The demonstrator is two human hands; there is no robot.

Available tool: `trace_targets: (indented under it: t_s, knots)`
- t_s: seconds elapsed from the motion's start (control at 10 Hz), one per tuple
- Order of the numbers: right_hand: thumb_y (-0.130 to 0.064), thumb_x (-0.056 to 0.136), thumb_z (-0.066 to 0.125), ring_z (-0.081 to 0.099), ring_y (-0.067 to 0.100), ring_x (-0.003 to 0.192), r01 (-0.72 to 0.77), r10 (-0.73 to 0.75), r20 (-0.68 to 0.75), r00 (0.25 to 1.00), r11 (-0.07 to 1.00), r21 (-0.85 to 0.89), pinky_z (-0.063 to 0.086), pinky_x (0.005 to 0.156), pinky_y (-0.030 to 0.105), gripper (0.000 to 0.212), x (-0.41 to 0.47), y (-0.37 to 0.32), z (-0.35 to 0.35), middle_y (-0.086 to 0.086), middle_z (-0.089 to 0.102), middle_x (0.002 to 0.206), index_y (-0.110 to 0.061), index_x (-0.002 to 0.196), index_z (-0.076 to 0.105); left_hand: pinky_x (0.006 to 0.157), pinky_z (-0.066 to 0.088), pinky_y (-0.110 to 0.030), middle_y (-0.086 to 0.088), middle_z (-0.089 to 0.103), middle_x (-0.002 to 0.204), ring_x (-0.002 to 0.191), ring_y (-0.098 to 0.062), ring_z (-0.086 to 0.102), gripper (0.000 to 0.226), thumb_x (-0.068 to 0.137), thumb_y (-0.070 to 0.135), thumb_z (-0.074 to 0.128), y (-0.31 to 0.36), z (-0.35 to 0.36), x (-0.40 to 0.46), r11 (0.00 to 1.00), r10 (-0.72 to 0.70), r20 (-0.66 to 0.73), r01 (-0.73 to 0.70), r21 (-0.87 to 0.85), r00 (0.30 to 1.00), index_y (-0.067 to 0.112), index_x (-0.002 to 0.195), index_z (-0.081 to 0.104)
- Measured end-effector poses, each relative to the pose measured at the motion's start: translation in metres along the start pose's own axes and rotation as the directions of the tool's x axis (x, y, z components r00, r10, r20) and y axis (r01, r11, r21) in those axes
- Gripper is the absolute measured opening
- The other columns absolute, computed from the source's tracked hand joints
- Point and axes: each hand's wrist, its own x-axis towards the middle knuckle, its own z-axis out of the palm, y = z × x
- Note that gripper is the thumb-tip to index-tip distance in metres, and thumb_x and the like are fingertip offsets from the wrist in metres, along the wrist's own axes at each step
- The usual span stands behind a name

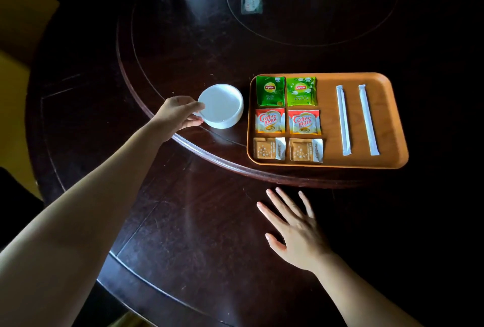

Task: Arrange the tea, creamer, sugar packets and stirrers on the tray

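Tray [392, 127], right: tea [270, 91], creamer [269, 121], sugar [269, 149] in paired rows, stirrers [343, 121] lying near-to-far; left hand [176, 114] pinching, apparently, the empty dish [221, 106] just left of it; right hand [294, 227] flat, spread, nearer.

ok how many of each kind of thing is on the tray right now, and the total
Tea packets: 2
Creamer packets: 2
Sugar packets: 2
Stirrers: 2
Total: 8, all lying on the tray.
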Motion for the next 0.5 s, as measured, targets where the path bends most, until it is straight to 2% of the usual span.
trace_targets:
  t_s: [0.1,0.3,0.4,0.5]
  knots:
    - [-0.053,0.081,0.041,0.02,0.018,0.142,0.0,0.0,-0.002,1.0,1.0,-0.001,0.013,0.11,0.052,0.063,0.0,0.0,0.001,0.0,0.028,0.153,-0.036,0.141,0.028,0.072,0.056,-0.02,-0.004,0.061,0.078,0.068,-0.008,0.062,0.014,0.09,0.018,0.057,-0.003,0.003,-0.002,0.999,0.003,0.005,-0.003,-0.036,1.0,0.016,0.076,0.059]
    - [-0.053,0.081,0.042,0.02,0.018,0.142,0.004,-0.005,-0.014,1.0,1.0,-0.015,0.013,0.11,0.052,0.064,0.001,0.0,0.003,0.0,0.028,0.153,-0.036,0.141,0.028,0.078,0.055,-0.025,-0.006,0.06,0.084,0.077,-0.013,0.06,0.01,0.091,0.02,0.056,-0.007,0.008,-0.008,0.985,0.011,-0.004,-0.011,-0.171,1.0,0.013,0.084,0.057]
    - [-0.053,0.082,0.042,0.02,0.018,0.142,0.016,-0.016,-0.041,0.999,1.0,-0.016,0.013,0.109,0.052,0.064,-0.001,-0.001,0.002,0.0,0.028,0.153,-0.036,0.141,0.028,0.08,0.055,-0.025,-0.006,0.063,0.088,0.086,-0.016,0.062,0.014,0.093,0.024,0.053,-0.006,0.007,-0.014,0.982,0.029,0.005,-0.027,-0.186,1.0,0.011,0.097,0.058]
    - [-0.053,0.081,0.042,0.02,0.019,0.142,0.022,-0.022,-0.048,0.999,1.0,0.004,0.011,0.111,0.052,0.064,0.001,0.001,0.004,0.001,0.028,0.153,-0.036,0.141,0.028,0.077,0.054,-0.028,-0.005,0.064,0.091,0.083,-0.018,0.064,0.025,0.095,0.026,0.047,-0.013,0.012,-0.026,0.963,0.08,-0.144,-0.114,-0.245,0.986,0.01,0.113,0.054]
